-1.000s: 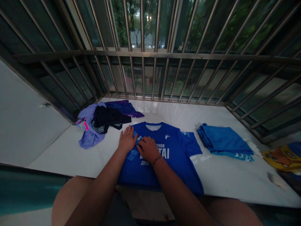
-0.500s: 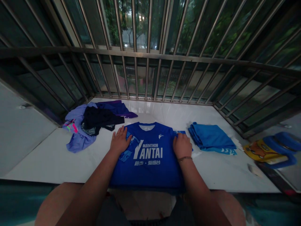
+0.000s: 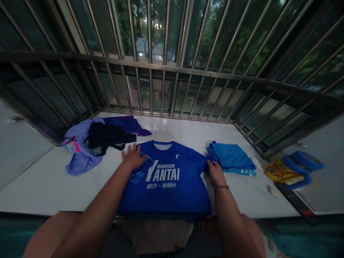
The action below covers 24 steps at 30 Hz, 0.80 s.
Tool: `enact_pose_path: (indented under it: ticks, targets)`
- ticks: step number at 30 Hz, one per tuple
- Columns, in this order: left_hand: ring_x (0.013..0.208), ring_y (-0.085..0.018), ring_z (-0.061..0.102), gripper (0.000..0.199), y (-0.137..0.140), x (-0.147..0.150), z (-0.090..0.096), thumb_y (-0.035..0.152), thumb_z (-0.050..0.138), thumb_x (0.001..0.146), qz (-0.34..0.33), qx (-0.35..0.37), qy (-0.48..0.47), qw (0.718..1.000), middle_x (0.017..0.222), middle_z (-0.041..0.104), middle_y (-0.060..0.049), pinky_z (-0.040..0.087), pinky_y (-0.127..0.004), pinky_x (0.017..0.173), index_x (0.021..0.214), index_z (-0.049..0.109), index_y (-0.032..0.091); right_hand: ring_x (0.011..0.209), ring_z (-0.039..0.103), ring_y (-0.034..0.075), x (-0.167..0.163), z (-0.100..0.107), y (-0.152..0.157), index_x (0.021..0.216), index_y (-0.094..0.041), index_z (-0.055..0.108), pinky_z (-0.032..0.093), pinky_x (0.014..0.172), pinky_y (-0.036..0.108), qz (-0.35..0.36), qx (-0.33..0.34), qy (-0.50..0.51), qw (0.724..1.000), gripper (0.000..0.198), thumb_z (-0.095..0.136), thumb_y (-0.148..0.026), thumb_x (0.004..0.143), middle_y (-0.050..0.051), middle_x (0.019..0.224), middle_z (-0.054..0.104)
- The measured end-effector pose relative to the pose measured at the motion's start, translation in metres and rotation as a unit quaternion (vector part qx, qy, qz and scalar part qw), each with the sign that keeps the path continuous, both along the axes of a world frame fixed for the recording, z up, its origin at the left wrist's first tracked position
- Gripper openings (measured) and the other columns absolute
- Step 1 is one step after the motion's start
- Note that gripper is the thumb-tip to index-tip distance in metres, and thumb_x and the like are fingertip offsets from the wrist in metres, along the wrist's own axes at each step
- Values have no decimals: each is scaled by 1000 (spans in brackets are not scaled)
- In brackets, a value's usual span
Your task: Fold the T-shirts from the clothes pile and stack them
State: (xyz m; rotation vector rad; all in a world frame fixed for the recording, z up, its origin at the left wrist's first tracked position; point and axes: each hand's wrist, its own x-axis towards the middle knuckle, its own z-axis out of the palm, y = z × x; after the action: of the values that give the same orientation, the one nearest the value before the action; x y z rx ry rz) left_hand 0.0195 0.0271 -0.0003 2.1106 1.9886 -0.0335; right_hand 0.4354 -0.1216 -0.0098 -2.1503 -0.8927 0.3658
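A blue T-shirt [image 3: 163, 195] with white "Marathon Yantai" lettering lies front up on the white ledge, its collar away from me. Its left sleeve is folded in over the chest, showing a lighter blue print. My left hand [image 3: 133, 157] rests flat there with fingers spread, partly over the sleeve and shoulder. On the other side, my right hand [image 3: 216, 173] pinches the end of the right sleeve, which is stretched out sideways. A bracelet circles my right wrist. The shirt's lower edge reaches the front of the ledge.
Left of the shirt is a loose pile of lavender clothing [image 3: 83, 165], black clothing [image 3: 111, 134] and purple clothing [image 3: 129, 125]. A folded blue garment [image 3: 233, 156] lies at right. Beyond it are a blue-and-yellow container [image 3: 291, 168] and a small pale object [image 3: 273, 191]. Metal bars [image 3: 161, 68] enclose the back.
My right hand has gone from lying on the folded-in right sleeve to gripping its end, and the sleeve now extends outward. My left hand stays on the left side. The view has shifted slightly.
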Motion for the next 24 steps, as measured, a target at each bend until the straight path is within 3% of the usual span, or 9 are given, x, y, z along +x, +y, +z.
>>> enact_pose_path:
  ticks: [2,3,5,7,10,14,17,20,24]
  targets:
    - [173,-51,11,73,0,32,11,43,53,108,-27,59,-18,998,188,16,-20,14,-84,133,174,44,14,89,75,28,-5,1,-5,98,-18,72,57,80,37,-11,31,13,999,41,58,-56,95,11,89,80]
    - [173,-50,13,68,-2,52,14,35,50,108,-76,99,-39,991,187,18,-21,14,-84,133,172,46,12,90,74,29,-8,3,-7,99,-18,72,57,81,38,-15,40,13,999,40,60,-56,93,11,90,80]
    - [174,-36,22,60,-8,98,13,32,46,110,-186,112,-74,973,187,27,-11,22,-68,139,169,51,21,92,73,30,-16,9,-9,105,-18,71,56,85,40,-20,51,6,998,39,62,-54,91,13,96,80]
    - [171,-24,32,53,-16,140,3,36,47,112,-288,94,-101,948,183,39,0,29,-52,141,165,57,33,94,73,31,-27,17,-9,114,-17,70,55,89,41,-6,54,-22,998,40,63,-51,92,15,104,80]
    - [169,-28,38,52,-22,180,-21,36,46,114,-386,79,-149,907,179,45,-7,24,-60,141,164,58,28,100,74,30,-52,28,-12,124,-18,68,56,95,41,108,52,-117,986,36,56,-44,102,16,116,79]
    - [165,-28,45,55,-15,186,-45,26,60,105,-366,72,-232,899,174,53,-10,24,-57,142,161,61,26,122,72,28,-89,30,-26,124,-22,73,55,109,42,382,-9,-252,889,25,57,-22,105,13,142,74]
    - [158,-26,54,55,-3,180,-50,13,56,101,-334,67,-270,901,163,65,-11,32,-50,140,154,67,22,128,70,30,-102,18,-43,128,-25,75,55,113,47,451,-53,-300,839,29,66,-18,102,10,147,72]
    - [154,-24,58,58,3,178,-50,8,41,104,-301,83,-297,903,159,68,-11,34,-51,140,154,67,21,137,65,31,-96,2,-61,136,-24,74,51,120,51,433,-29,-313,845,34,65,-18,103,11,147,72]
    - [143,-23,67,49,3,179,-47,16,42,109,-294,81,-323,896,151,74,-8,35,-52,139,147,71,24,136,65,32,-69,-11,-77,148,-20,67,51,120,51,340,-19,-293,893,41,56,-22,108,15,145,71]
